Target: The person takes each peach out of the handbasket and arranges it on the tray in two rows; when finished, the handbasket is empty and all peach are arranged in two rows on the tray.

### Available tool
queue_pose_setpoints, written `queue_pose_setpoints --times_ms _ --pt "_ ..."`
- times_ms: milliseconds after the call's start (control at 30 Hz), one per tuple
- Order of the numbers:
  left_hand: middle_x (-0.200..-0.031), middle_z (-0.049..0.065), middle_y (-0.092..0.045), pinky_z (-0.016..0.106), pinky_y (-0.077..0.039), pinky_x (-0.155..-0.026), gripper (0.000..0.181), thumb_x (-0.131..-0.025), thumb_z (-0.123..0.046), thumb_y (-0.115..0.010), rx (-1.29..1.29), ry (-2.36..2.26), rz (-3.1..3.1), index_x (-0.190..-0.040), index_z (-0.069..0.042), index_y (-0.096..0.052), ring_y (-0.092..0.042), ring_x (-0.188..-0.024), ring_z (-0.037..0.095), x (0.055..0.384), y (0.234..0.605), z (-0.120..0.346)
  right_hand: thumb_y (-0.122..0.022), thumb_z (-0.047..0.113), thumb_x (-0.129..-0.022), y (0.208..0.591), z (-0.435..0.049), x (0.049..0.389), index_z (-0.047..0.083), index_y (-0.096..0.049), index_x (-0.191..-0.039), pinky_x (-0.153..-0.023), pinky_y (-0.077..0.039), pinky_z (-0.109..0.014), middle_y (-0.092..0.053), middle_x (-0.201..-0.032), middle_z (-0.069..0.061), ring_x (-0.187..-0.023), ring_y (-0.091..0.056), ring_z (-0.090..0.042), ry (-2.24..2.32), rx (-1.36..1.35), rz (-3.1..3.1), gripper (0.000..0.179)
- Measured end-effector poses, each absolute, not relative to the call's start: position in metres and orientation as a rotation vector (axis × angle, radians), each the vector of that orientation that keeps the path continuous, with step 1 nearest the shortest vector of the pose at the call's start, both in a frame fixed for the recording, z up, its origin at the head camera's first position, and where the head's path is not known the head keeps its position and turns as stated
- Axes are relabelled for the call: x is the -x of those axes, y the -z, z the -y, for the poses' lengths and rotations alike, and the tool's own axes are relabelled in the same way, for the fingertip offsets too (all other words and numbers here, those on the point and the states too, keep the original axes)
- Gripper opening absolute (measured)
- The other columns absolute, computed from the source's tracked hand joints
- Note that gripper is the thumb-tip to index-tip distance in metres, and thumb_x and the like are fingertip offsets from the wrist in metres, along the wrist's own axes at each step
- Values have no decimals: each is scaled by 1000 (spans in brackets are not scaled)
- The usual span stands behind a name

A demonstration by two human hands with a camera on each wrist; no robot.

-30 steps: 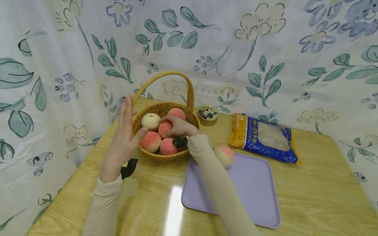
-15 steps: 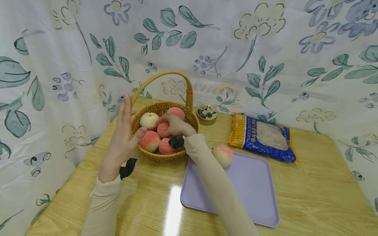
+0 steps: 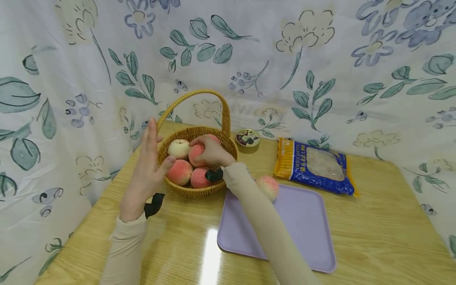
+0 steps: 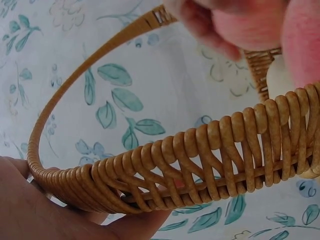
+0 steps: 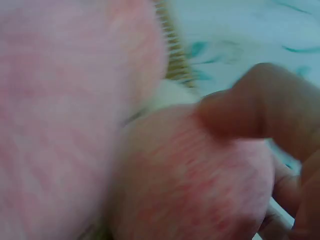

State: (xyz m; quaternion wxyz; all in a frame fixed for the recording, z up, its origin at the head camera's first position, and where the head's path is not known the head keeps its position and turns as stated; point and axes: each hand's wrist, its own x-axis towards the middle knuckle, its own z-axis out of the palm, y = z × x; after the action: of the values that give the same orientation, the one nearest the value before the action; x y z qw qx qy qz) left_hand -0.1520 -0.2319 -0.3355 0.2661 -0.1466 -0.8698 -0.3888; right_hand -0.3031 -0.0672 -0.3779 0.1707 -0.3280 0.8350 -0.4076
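Note:
My right hand (image 3: pixel 214 152) reaches into a wicker basket (image 3: pixel 194 192) and grips a pink peach (image 3: pixel 196 154) between thumb and fingers. In the right wrist view the thumb presses on that peach (image 5: pixel 192 175), with a larger blurred peach (image 5: pixel 55 125) close beside it. Around it in the basket lie a pale peach (image 3: pixel 179 149) and pinkish peaches (image 3: pixel 179 172), one partly hidden behind the right hand. At the basket's left side my left hand (image 3: pixel 144 178) stands with straight fingers. The left wrist view shows this hand (image 4: pixel 40 210) against the outside of the woven rim (image 4: pixel 210 140).
A lilac tray (image 3: pixel 299 221) lies right of the basket, with a pale pink peach (image 3: pixel 268 187) at its back edge, partly behind the right sleeve. A round tin (image 3: pixel 247 140) stands behind it. A blue and yellow orecchiette bag (image 3: pixel 315 166) lies farther right.
The held peach has come up slightly in my right hand and shows more of itself. The head view has tilted a little. My left hand stays beside the basket.

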Motion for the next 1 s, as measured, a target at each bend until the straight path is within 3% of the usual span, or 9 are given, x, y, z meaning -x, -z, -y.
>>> queue_pose_setpoints --times_ms 267,467,667,1000 --pt "-164 9 -1 70 -31 -99 94 -91 -71 -34 428 1014 2340 -157 -17 4 -38 -128 46 157 332 230 -52 5 -96 357 13 304 7 -45 -140 -78 -49 -28 -43 -144 -11 -112 -49 -19 1781 630 -1917 44" --pt "-164 5 1 72 -29 -100 91 -94 -63 -41 428 1081 2337 -157 -15 5 -35 -130 49 154 334 231 -50 -1 -96 352 -26 297 4 -32 -146 -76 -53 -29 -37 -147 -14 -115 -47 -20 1915 539 -1740 53" --pt "-164 4 2 72 -28 -98 89 -96 -58 -45 402 1097 2336 -157 -15 4 -34 -130 49 150 336 232 -56 -4 -91 355 -64 285 5 -34 -143 -74 -54 -28 -42 -140 -17 -105 -53 -19 1881 531 -1819 56" --pt "-164 -2 4 67 -32 -90 87 -98 -51 -48 384 1105 2353 -156 -15 5 -34 -131 49 152 338 228 -51 -3 -95 372 -159 264 18 -38 -135 -81 -53 -23 -45 -130 1 -107 -52 -14 2094 436 -1835 47"
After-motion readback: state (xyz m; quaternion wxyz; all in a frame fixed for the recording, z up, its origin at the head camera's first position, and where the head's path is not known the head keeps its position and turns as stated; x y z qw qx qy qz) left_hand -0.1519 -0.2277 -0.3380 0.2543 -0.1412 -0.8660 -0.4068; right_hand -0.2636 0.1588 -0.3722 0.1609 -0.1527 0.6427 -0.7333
